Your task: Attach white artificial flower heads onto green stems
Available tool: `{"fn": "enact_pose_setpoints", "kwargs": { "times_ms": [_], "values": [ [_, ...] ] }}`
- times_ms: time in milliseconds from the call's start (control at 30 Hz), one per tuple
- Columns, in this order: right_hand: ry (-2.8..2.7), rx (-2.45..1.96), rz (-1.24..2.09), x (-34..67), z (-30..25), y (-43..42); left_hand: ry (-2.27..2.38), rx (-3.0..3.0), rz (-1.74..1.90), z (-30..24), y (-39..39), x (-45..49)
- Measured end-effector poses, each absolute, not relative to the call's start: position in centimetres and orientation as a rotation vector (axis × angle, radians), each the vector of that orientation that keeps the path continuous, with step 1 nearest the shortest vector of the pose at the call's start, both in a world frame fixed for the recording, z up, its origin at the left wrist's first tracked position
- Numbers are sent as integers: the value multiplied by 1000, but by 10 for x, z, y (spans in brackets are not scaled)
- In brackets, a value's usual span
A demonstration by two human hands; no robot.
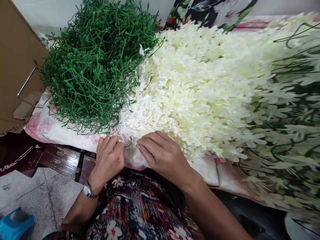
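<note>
A big heap of cream artificial flower petals [200, 83] lies on a floral cloth [50, 130] in front of me. To its left sits a tangled mound of green plastic stems [97, 63]. My left hand [108, 158], a watch on its wrist, is curled at the near edge of the white frilly pieces [136, 118]. My right hand [160, 153] lies beside it with fingers pinched together toward the left hand. A thin green stem [128, 142] shows between the two hands; which hand grips it is unclear.
Assembled flower sprays with green stems [287, 126] pile up at the right. A brown cardboard box [15, 66] with a metal handle stands at the left. Tiled floor and a blue object [15, 225] are at bottom left. Floral fabric [207, 11] shows at the top.
</note>
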State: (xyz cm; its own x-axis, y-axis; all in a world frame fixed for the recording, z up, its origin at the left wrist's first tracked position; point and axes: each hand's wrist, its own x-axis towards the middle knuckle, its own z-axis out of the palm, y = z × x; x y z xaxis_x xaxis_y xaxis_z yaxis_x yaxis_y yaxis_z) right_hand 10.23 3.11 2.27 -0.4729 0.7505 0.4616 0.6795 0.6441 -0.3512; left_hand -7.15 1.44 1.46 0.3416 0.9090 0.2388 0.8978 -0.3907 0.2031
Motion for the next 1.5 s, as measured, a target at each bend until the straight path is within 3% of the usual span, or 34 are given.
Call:
{"fn": "enact_pose_setpoints", "kwargs": {
  "times_ms": [233,433,767,867,1000,1067,1267,1500],
  "values": [
    [-2157,-1081,385,92,20,22,1635,2550,930,10,3,-78],
    [-1906,-1071,716,87,20,5,1411,2668,1057,6,-11,-66],
    [-1860,-1215,558,116,18,-13,1431,2053,1648,0,-26,-61],
    [-1830,-1259,521,119,18,-16,1315,1642,1506,8,-22,-55],
    [-1856,-1180,523,116,19,-18,1059,1336,930,25,-13,-48],
    [-1886,-1110,537,114,19,-18,1027,1277,843,29,-8,-43],
    [-2007,-1095,337,115,15,-16,1057,1185,764,18,-12,-27],
    [-2002,-1179,297,130,13,-26,1094,1109,960,8,-13,-24]
  ]
}}
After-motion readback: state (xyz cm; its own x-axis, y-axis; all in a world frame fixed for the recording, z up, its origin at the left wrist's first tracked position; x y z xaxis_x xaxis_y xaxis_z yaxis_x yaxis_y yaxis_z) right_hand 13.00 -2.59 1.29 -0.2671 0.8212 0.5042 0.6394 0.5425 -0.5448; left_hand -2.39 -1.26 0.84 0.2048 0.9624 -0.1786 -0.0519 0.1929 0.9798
